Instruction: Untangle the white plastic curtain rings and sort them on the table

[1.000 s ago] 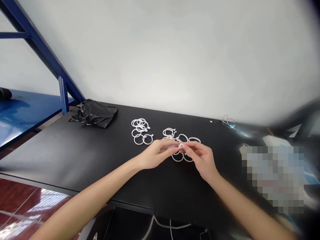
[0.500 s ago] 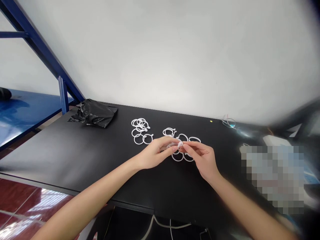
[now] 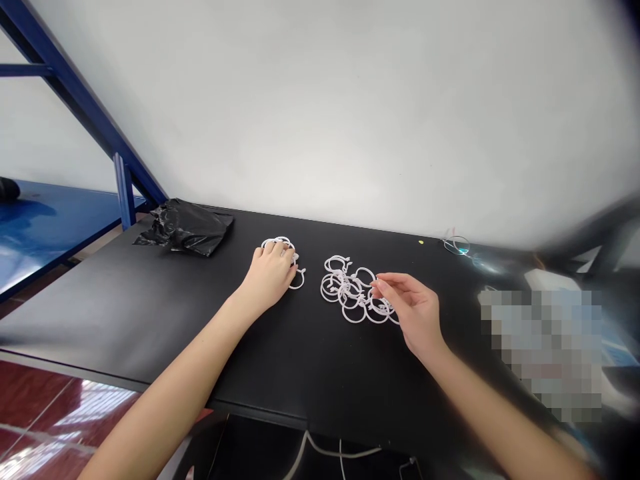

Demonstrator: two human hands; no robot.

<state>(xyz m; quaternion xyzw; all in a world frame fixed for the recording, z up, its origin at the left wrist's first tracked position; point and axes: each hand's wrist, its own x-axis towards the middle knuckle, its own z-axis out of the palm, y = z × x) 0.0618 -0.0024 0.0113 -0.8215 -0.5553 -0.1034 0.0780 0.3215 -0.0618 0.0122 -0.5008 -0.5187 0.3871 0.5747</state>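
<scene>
Several white plastic rings with small hooked ends lie in two groups on the black tabletop. Over the left group of rings (image 3: 296, 280) my left hand (image 3: 270, 270) reaches palm down, its fingers a little apart and touching the rings; what lies under the palm is hidden. The larger right group of rings (image 3: 354, 310) is a loose, overlapping heap. Just above its right side hovers my right hand (image 3: 413, 307), thumb and index fingertip brought together. No ring shows between those fingertips.
A crumpled black plastic bag (image 3: 187, 227) lies at the back left of the table (image 3: 125, 300). Eyeglasses (image 3: 456, 247) rest near the wall at the back right. A blurred-out package (image 3: 545, 353) sits on the right. Cables (image 3: 345, 455) hang below the front edge.
My hands have parted from holding a white ring between them. The left hand has moved left onto the left group, while the right hand has shifted slightly right, uncovering more of the heap.
</scene>
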